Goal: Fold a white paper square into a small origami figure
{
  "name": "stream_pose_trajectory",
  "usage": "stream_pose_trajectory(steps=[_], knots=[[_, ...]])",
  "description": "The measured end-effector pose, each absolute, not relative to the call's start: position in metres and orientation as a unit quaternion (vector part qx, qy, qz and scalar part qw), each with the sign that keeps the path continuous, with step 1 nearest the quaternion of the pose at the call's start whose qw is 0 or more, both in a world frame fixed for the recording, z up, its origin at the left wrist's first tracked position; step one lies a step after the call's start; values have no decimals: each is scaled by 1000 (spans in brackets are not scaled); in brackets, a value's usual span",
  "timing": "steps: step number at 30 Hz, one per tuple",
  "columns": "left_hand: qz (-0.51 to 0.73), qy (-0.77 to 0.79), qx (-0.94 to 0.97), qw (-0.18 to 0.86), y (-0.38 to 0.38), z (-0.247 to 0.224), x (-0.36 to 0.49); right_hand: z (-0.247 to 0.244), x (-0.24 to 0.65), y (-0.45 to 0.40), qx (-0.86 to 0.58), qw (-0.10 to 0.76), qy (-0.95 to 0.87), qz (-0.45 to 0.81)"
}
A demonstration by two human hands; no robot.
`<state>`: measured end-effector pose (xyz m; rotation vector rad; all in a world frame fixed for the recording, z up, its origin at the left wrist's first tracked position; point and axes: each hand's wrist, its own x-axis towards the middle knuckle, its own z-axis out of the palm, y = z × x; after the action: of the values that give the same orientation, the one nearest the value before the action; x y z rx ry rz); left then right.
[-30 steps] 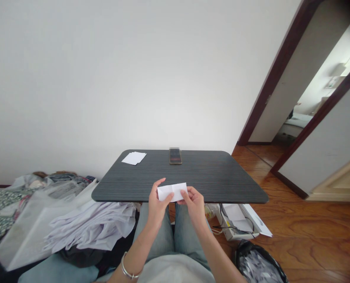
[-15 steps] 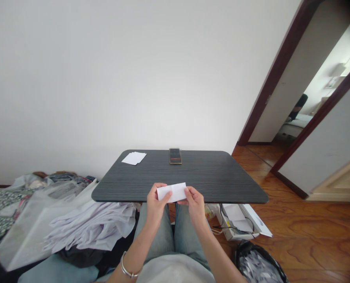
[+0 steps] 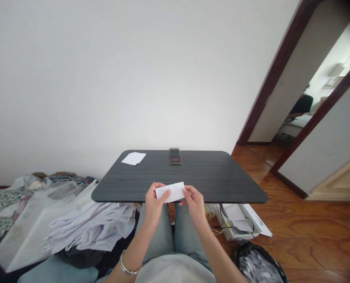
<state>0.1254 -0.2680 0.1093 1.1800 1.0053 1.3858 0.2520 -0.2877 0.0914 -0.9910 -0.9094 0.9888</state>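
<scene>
Between my two hands is a narrow strip of white paper [image 3: 175, 192], seemingly folded, held over the front edge of the dark table [image 3: 210, 173]. My left hand [image 3: 155, 200] pinches its left end, with the thumb lying on the face of the paper. At the right end, the thumb and fingers of my right hand [image 3: 193, 198] grip the paper's edge. Several sheets of white paper [image 3: 133, 158] lie loosely stacked at the table's far left corner. A dark rectangular object, perhaps a phone on a stand [image 3: 175, 156], sits at the back middle of the table.
Left of the table are heaped clothes [image 3: 95, 224] and a translucent plastic bag [image 3: 27, 232]. On the floor at right stand a white box [image 3: 232, 234] with papers and cables, and a black bag [image 3: 259, 263] of scraps. A person [image 3: 301, 106] is partly visible through the doorway.
Both hands and the paper have shifted slightly left. The crease seen earlier across the paper's face no longer shows. In the far room, more of the person has come into view.
</scene>
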Motion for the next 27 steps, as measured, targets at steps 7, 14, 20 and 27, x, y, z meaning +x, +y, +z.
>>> stream_pose_trajectory(steps=[7,14,20,27], knots=[[586,425,488,487,-266,112,125,95,256,-289,-447,622,-397,505],[587,424,486,489,-264,106,125,90,254,-287,-448,640,-407,472],[593,421,463,507,-263,104,126,89,256,-287,-451,636,-415,468],[594,405,474,509,-264,103,126,93,260,-290,-441,631,-401,497]])
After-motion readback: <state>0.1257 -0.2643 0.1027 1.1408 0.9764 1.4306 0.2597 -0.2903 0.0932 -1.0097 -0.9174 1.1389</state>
